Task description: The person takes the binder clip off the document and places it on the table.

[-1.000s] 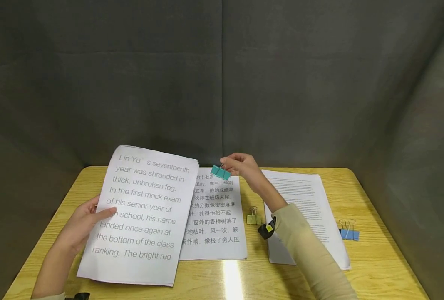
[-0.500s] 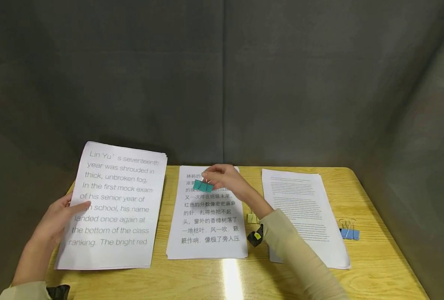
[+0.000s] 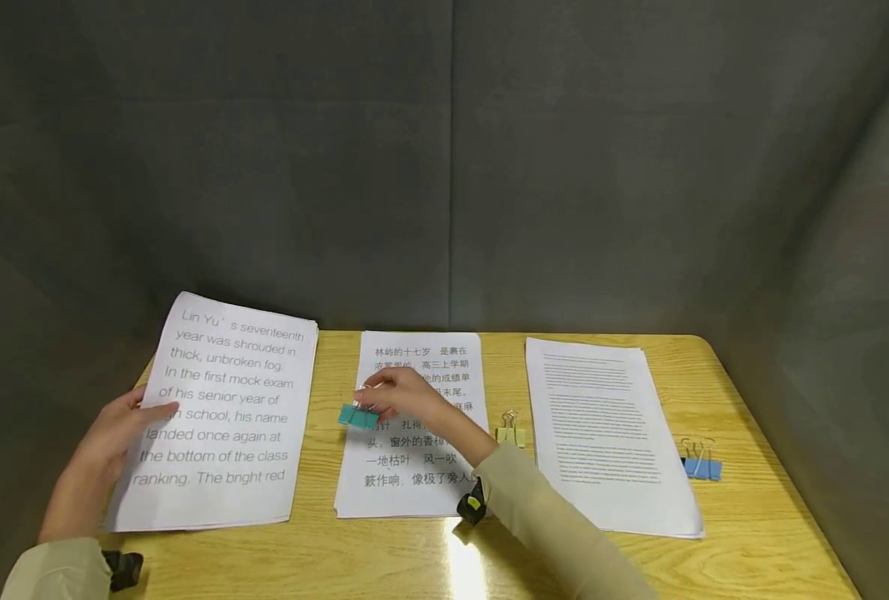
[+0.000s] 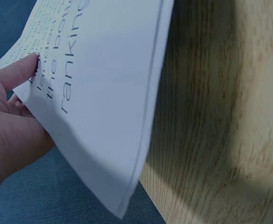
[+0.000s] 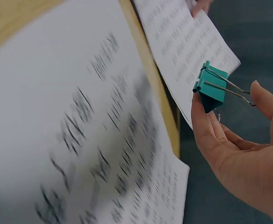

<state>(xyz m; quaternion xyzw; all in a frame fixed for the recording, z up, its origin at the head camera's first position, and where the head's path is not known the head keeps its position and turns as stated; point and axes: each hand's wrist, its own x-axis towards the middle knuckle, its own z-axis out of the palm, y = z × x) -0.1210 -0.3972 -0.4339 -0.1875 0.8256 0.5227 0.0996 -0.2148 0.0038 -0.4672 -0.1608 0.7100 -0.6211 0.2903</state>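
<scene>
My left hand (image 3: 114,433) grips a stack of printed sheets (image 3: 219,400) by its left edge, thumb on top and fingers behind. In the left wrist view the stack (image 4: 108,93) is tilted, its lower corner lifted off the wooden table (image 4: 211,116). My right hand (image 3: 407,396) holds a teal binder clip (image 3: 358,417) by its wire handles, over the left edge of the middle stack of paper (image 3: 407,498). The right wrist view shows the clip (image 5: 213,88) between thumb and fingers, its wire handles pointing toward the thumb.
A yellow-green binder clip (image 3: 511,433) lies between the middle stack and a right-hand stack of paper (image 3: 601,417). Beyond that stack's right edge is a blue binder clip (image 3: 702,468) with a dark part beside it. Grey curtain (image 3: 444,167) surrounds the table on its far sides.
The left hand has carried its stack to the left, off the middle stack. My right hand has moved left and nearer with the teal binder clip, across the middle stack.
</scene>
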